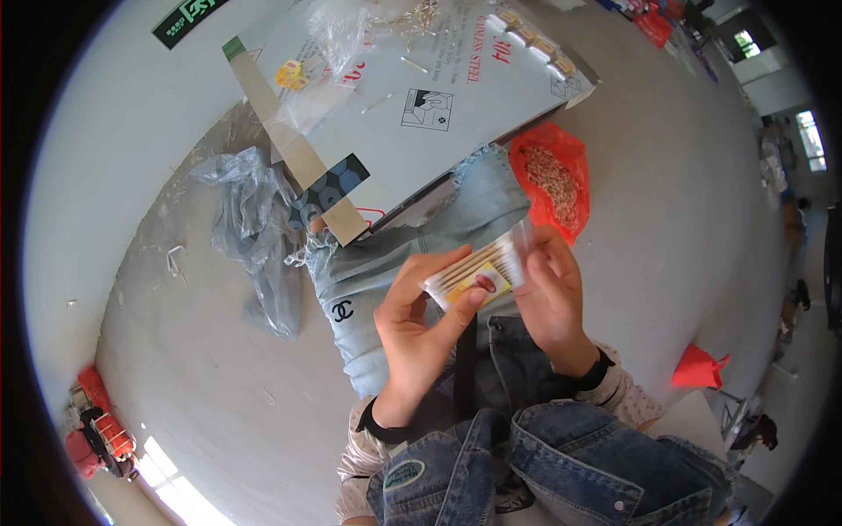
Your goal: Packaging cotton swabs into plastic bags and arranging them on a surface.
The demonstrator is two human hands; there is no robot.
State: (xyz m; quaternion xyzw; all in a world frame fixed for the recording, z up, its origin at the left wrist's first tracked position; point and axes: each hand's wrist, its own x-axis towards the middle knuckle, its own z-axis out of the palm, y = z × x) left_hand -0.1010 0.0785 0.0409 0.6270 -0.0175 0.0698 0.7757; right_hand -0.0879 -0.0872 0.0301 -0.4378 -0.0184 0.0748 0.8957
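Observation:
Above my lap, my left hand (410,320) grips a small clear packet of cotton swabs (474,270), its thumb on the front and fingers behind. Wooden sticks lie side by side in the packet, white cotton tips show at its right end, and a yellow label (485,282) with a reddish picture sits at the front. The fingers of my right hand (554,294) are closed on the clear plastic at the packet's right end. Whether that end is sealed I cannot tell.
Ahead stands a large printed carton (377,145) bearing clear plastic bags (338,39), loose swabs (414,64), yellow labels (291,74) and several filled packets (531,44). A red bag (574,162) of small sticks lies beside my knee. Grey plastic (254,219) lies on the floor left.

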